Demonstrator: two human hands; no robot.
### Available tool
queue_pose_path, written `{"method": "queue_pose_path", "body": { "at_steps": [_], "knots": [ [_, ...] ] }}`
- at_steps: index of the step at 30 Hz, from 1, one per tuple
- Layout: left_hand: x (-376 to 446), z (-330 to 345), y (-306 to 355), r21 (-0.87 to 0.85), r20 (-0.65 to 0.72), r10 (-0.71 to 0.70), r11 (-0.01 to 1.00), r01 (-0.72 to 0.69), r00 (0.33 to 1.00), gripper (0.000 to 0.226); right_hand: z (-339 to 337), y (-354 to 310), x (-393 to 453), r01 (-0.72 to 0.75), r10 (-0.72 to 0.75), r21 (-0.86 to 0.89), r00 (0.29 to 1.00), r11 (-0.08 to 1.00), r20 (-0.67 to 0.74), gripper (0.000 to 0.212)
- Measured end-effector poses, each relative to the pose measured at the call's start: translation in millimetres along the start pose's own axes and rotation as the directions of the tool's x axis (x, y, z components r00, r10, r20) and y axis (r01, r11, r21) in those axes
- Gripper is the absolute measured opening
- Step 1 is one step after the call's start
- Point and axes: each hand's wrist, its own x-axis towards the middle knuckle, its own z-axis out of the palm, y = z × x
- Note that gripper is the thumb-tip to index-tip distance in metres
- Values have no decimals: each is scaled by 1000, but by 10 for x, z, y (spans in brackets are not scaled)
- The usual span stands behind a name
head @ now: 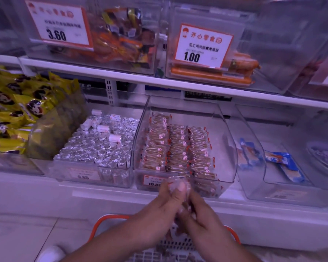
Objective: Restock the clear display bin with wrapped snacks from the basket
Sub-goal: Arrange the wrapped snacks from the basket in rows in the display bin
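Right at six o'clock, your basket (178,242) sits under your wrists, its orange rim arcing on both sides and its white lattice wall showing between your forearms; the floor tile at seven o'clock lies open. Your left hand (159,210) and right hand (199,218) meet just above it, fingers curled toward each other and closed together on a small bunch of clear-wrapped snacks (176,186) (your left thumb presses on top of the bundle). The bunch hangs just in front of the front lip of the clear display bin (225,148), which lies straight ahead at twelve o'clock. Its right part is bare, while the left and middle hold neat rows of the same wrapped pieces with red-edged ends. A price tag (153,181) sits on its front wall, partly hidden by your hands. At ten o'clock a neighbouring bin (64,167) is packed with silver foil rolls, and yellow packets (17,110) pile up beyond it. At two o'clock another clear bin holds a few blue packets (284,165). Farther up, past the white shelf edge (159,82), upper bins carry two price signs.
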Motion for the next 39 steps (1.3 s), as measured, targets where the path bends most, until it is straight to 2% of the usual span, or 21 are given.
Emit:
{"method": "queue_pose_path", "body": {
  "at_steps": [1,3,5,6,8,9,10,12,13,15,16,18,20,22,24,26,30,32,35,37,39],
  "knots": [
    [-21,-33,69,117,35,78,990,-82,996,76,-33,-45,10,10,-8,45,999,999,-48,55],
    [-13,-169,196,144,21,182,972,-184,983,73,-86,-148,63,8,1,96,996,995,-95,62],
    [59,-377,257,263,-110,339,916,-302,934,70,-194,-277,209,70,-58,73,986,995,-156,66],
    [116,-515,253,371,-204,444,860,-351,872,68,-284,-343,342,109,-107,7,978,994,-177,64],
    [250,-826,244,542,-431,564,786,-298,704,55,-514,-413,738,148,-186,-216,968,965,-169,57],
    [325,-963,226,590,-498,566,776,-222,657,48,-648,-421,1004,109,-170,-326,971,939,-166,58],
    [403,-1065,203,629,-523,555,764,-146,647,47,-776,-377,1300,45,-122,-419,980,907,-159,61],
    [548,-1136,122,623,-496,424,781,-29,758,57,-977,-234,1858,-21,-71,-643,991,766,-116,57],
    [600,-1127,81,604,-458,351,797,-4,816,63,-1033,-148,2093,-9,-79,-731,993,683,-87,48],
    [698,-1084,-14,612,-379,295,791,-1,877,66,-1066,15,2462,-15,-69,-806,995,592,-70,28],
    [733,-1067,-58,636,-350,308,772,-17,884,65,-1054,86,2598,-10,-53,-822,997,569,-49,32],
    [766,-1066,-102,659,-332,355,750,-55,874,62,-957,185,2737,8,-11,-845,1000,535,3,56],
    [784,-1102,-134,659,-325,392,747,-92,860,62,-884,270,2753,-25,-42,-874,998,486,-52,68],
    [766,-1120,-153,659,-306,412,742,-121,858,63,-851,319,2686,-91,-130,-850,974,519,-184,66],
    [743,-1124,-145,660,-294,432,737,-146,853,62,-840,307,2628,-145,-183,-853,946,501,-268,56],
    [727,-1126,-140,653,-300,440,741,-154,846,61,-795,305,2606,-183,-159,-852,943,490,-293,53],
    [705,-1096,-152,661,-305,438,737,-143,845,62,-554,363,2593,-256,-97,-776,921,577,-376,51],
    [724,-1079,-170,665,-310,436,735,-135,845,64,-476,404,2638,-247,-107,-779,922,576,-372,50],
    [758,-1074,-183,681,-322,427,724,-106,845,66,-456,441,2670,-167,-130,-836,954,522,-272,48],
    [762,-1071,-184,683,-326,423,724,-100,845,66,-514,462,2644,-153,-132,-828,956,539,-262,51],
    [762,-1065,-180,682,-324,424,724,-102,846,66,-587,485,2599,-157,-124,-850,960,503,-251,59]
  ]
}}
